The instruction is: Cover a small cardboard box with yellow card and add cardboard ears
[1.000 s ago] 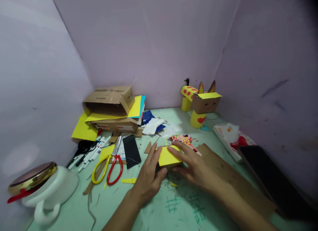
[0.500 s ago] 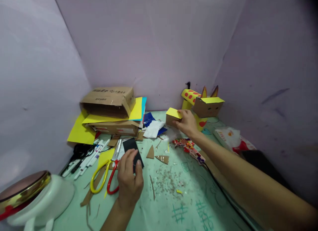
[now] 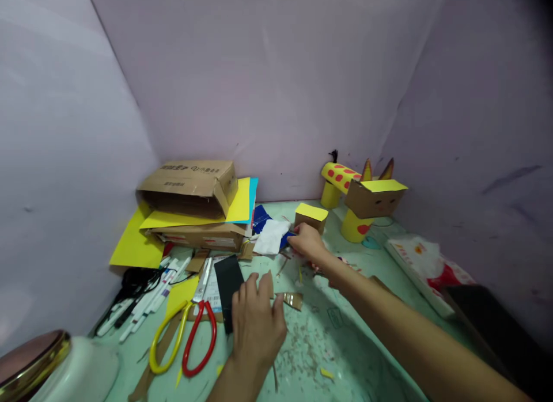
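Observation:
My left hand [image 3: 258,315] is low over the table with fingers and thumb spread, holding nothing. Just past its fingers is a small brown cardboard triangle [image 3: 271,285], partly covered. A second cardboard scrap [image 3: 292,300] lies by the thumb. My right hand [image 3: 307,241] is in front of a small cardboard box with a yellow top [image 3: 311,212], which stands on the table. The fingers of this hand are bent near a blue wrapper [image 3: 287,238], their tips mostly hidden. Under the right wrist a patterned tool [image 3: 317,268] is largely covered. A black card strip [image 3: 228,284] lies left of my left hand.
Scissors [image 3: 201,315] with yellow and red handles lie left. Behind are markers [image 3: 158,292], a cardboard carton [image 3: 190,180] and a white tissue [image 3: 271,236]. A cardboard animal with yellow body [image 3: 375,197] stands right, near a white tray [image 3: 421,269]. A white pot [image 3: 80,370] is front left.
My right hand has let go of the yellow-topped box and moved left and toward me. My left hand has moved right, off the black card, to the cardboard scraps. The view has shifted slightly.

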